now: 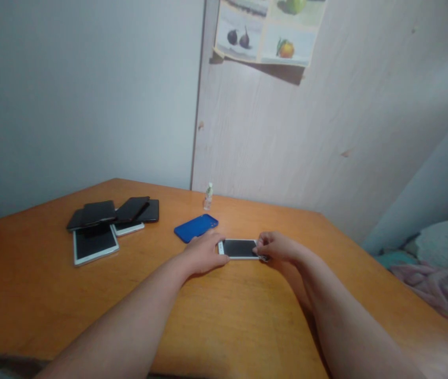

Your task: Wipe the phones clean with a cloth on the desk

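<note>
A white smartphone (pixel 240 249) with a dark screen lies flat and sideways on the wooden table. Its left end is gripped by my left hand (pixel 205 253), thumb at the near edge and fingers at the far edge. At the phone's right end, my right hand (pixel 274 246) is closed in a pinch. Something small and greyish shows under those fingertips, too small to name. Just beyond my left hand rests a blue phone case (pixel 196 227), partly behind the fingers.
A small clear bottle (pixel 208 197) stands near the back edge of the table (pixel 224 326). To the left is a pile of several dark devices or cases (pixel 98 212) with a white-framed tablet (pixel 95 244) in front. Rumpled bedding (pixel 433 268) lies beyond the right edge.
</note>
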`<state>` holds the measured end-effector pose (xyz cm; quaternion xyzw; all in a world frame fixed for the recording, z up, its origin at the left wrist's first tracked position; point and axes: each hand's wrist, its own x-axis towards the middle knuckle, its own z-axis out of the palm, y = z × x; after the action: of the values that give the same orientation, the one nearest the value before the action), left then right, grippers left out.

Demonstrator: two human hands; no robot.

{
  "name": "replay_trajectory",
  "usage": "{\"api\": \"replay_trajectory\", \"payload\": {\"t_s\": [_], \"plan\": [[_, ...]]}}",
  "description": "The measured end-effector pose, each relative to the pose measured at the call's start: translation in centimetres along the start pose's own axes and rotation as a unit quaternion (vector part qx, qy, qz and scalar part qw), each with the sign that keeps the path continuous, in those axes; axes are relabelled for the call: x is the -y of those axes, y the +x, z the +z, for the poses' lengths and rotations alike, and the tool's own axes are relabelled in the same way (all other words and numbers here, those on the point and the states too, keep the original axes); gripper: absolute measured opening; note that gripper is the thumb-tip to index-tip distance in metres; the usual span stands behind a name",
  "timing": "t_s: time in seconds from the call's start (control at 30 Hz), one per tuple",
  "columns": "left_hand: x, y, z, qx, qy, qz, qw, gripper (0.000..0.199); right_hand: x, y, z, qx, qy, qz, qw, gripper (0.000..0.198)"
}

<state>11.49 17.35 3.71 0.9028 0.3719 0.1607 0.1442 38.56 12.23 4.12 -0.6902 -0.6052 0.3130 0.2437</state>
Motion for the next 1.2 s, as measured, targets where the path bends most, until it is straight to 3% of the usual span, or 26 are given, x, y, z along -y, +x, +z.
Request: {"api": "replay_trajectory", "payload": {"t_s": [0.13,0.23,0.37,0.6,0.8,0.97,1.07,1.2], "plan": [[0.0,0.0,0.0,-0.005,-0.002,0.001,1.0,0.05,0.2,0.7,0.8,-0.085,-0.003,0.009,0.996,0.016],[-0.1,-0.1,-0.1,-0.002,-0.001,-0.002,1.0,0.049,0.2,0.6,0.5,-0.071,-0.006,0.004,0.997,0.017],[-0.1,0.0,-0.1,0.004,-0.001,-0.004,1.0,0.05,0.1,-0.1,-0.1,0.003,0.003,-0.003,1.0,0.019],[0.2,0.1,0.2,-0.003,0.003,-0.004,1.0,0.053,0.4,0.9,0.7,-0.094,-0.014,0.011,0.995,0.019],[0.2,0.0,0.2,-0.002,0.001,-0.005,1.0,0.052,0.0,0.1,0.0,0.017,0.008,0.007,1.0,0.024],[0.0,0.0,0.1,-0.003,-0.001,-0.003,1.0,0.051,0.3,0.7,0.7,-0.089,-0.003,0.015,0.996,0.02],[-0.1,0.0,0.0,-0.004,0.002,-0.005,1.0,0.051,0.4,0.4,0.5,-0.074,-0.005,0.012,0.997,0.02],[-0.1,0.0,-0.1,-0.001,0.006,-0.006,1.0,0.05,0.5,-0.5,-0.1,0.027,0.019,0.005,0.999,0.023]]}}
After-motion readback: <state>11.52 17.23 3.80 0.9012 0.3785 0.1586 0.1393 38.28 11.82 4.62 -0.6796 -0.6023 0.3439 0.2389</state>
